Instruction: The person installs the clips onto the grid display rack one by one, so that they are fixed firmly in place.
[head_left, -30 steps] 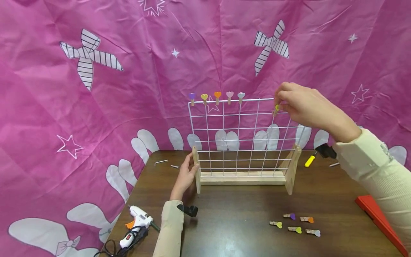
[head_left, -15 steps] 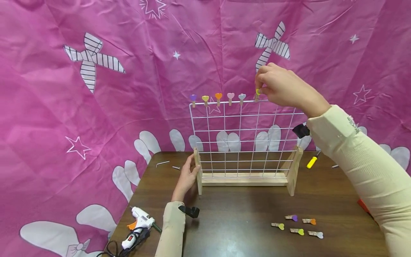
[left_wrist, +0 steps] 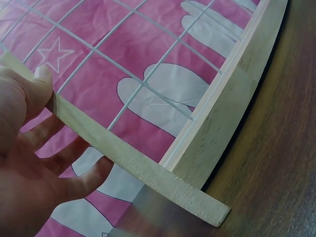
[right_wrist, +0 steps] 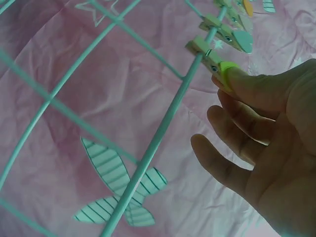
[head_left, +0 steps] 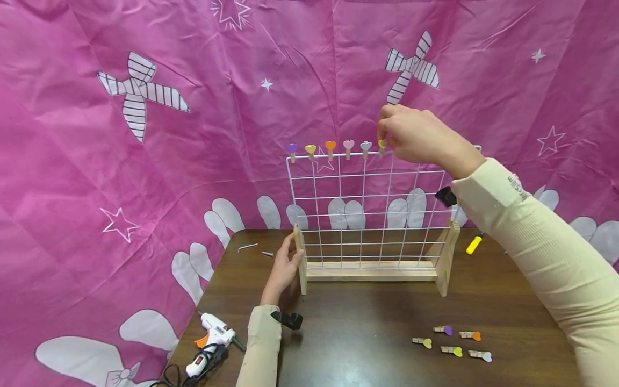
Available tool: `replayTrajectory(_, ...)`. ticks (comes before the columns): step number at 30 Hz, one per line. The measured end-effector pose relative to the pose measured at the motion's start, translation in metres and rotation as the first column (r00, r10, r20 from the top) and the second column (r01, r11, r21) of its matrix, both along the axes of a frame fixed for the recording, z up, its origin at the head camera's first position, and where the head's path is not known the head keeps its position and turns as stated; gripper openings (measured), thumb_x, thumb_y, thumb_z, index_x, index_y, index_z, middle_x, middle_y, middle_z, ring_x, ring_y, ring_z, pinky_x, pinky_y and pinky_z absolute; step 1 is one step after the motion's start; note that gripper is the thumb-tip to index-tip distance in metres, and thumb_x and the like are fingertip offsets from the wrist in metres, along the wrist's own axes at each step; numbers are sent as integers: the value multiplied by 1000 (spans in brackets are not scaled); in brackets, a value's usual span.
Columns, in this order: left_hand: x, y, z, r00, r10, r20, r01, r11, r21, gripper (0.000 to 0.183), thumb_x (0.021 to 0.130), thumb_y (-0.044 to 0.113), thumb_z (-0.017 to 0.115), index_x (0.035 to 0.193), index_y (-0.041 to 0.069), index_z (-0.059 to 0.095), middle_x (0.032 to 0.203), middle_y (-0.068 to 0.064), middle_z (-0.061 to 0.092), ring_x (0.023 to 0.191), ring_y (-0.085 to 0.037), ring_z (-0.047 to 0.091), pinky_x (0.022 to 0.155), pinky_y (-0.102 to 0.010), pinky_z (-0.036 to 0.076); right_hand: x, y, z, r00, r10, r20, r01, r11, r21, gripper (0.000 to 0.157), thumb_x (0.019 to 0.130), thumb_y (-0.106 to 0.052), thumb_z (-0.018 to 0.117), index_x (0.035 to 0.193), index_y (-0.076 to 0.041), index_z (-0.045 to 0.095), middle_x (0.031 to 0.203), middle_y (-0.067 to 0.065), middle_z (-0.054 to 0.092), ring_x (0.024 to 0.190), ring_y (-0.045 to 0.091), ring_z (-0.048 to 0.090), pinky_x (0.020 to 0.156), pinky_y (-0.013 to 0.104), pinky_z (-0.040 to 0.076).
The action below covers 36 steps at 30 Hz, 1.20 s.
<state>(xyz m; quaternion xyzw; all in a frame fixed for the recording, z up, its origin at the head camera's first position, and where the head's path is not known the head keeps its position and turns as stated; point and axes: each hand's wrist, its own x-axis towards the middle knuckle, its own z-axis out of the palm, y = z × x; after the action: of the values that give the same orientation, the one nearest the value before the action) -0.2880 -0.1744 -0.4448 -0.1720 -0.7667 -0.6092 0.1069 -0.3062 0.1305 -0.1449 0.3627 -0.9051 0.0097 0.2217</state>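
A white wire grid (right_wrist: 167,113) stands upright in a wooden base (head_left: 372,278). My right hand (head_left: 420,137) pinches a small wooden clothespin (right_wrist: 207,57) with a yellow-green heart between thumb and index finger. In the right wrist view, this peg's jaws sit on the grid's top rod, and the other fingers are spread below. Left of it, several heart clothespins line the same rod, including a purple one (head_left: 292,150), an orange one (head_left: 330,148) and a pink one (head_left: 348,148). My left hand (head_left: 281,274) grips the base's left wooden upright (left_wrist: 143,160), thumb on one face, fingers behind.
Several loose heart clothespins, among them a white one (head_left: 481,356), lie on the brown table (head_left: 358,333) at front right. A glue gun (head_left: 215,330) with a black cord is at front left. Behind the grid lie a hex key (head_left: 247,247) and a yellow-handled screwdriver (head_left: 474,245).
My right hand has moved left and up from the grid's right side, bringing the yellow-green clothespin onto the top rod beside the white-heart one. My left hand keeps its hold.
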Motion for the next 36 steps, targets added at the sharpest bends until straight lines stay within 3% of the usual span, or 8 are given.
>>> replayTrajectory(3,1,1,0,1000,2,-7,-2,1000,0,50,92,-4,49,138,-4,31,127,-32,45,117,-41,45,91,-48,45,5,2,-2,999,-30,23,30,1000,-3,12,84,-6,56,92,-8,65,95,6,50,87,26,52,61,46,45)
replayTrajectory(8,0,1,-1,1000,-1,-16,1,1000,0,49,92,-4,49,138,-4,32,129,-31,44,117,-40,45,90,-48,46,14,11,-4,995,-74,62,77,996,-48,25,88,-18,60,111,-7,59,104,9,50,92,29,51,68,49,44)
replayTrajectory(20,-1,1,-1,1000,-7,-20,8,1000,15,49,91,-6,48,138,-5,31,128,-32,44,115,-41,46,90,-49,45,40,52,-26,997,-68,21,70,994,-85,19,86,-11,60,103,-6,60,97,8,55,83,26,53,65,46,46)
replayTrajectory(27,-3,0,-1,1000,6,-7,-6,1000,-2,50,92,-3,49,139,-3,31,127,-32,45,116,-40,47,90,-49,46,48,71,-56,1000,-15,13,17,994,-106,15,82,-9,65,97,-11,62,88,-1,59,73,16,56,62,40,49)
replayTrajectory(36,-2,0,-1,1000,-1,14,1,1000,-2,50,92,-2,49,139,-2,30,131,-28,44,119,-38,45,92,-48,44,56,89,-109,999,35,20,-32,991,-131,14,80,-10,67,91,-15,60,79,-10,58,68,9,56,58,33,48)
